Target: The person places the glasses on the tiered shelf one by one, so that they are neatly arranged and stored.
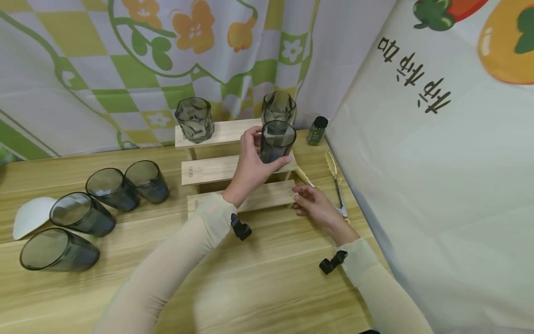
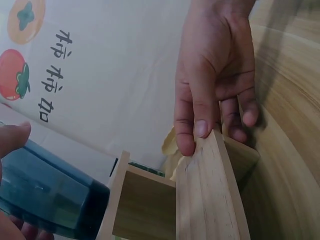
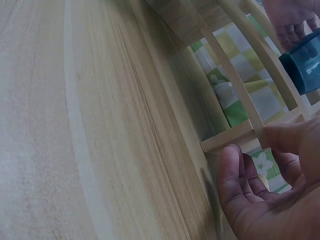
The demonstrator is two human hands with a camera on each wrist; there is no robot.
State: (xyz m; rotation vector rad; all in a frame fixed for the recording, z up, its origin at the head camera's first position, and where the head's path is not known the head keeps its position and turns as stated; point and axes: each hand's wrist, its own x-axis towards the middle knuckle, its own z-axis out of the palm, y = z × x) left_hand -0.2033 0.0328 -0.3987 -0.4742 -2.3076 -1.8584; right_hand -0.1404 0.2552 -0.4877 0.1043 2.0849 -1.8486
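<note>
My left hand (image 1: 255, 160) grips a dark grey drinking glass (image 1: 277, 144), thumb on the near side and fingers round its far side. The glass is upright over the right part of a three-step wooden rack (image 1: 212, 170), and its base is close over the middle step in the head view. My right hand (image 1: 318, 208) holds the right end of the lowest step, thumb on the board (image 2: 207, 195) and fingers about its end. On the top step stand two wavy glasses, one at the left (image 1: 195, 121) and one at the right (image 1: 278, 104), partly behind the held glass.
Several smooth grey glasses (image 1: 100, 218) stand in a slanting row at the left, beside a white rounded object (image 1: 33, 217). Right of the rack are a dark-capped jar (image 1: 317, 132) and tongs (image 1: 337, 185). A patterned curtain (image 1: 137, 74) hangs behind; a white printed sheet (image 1: 450, 176) borders the right.
</note>
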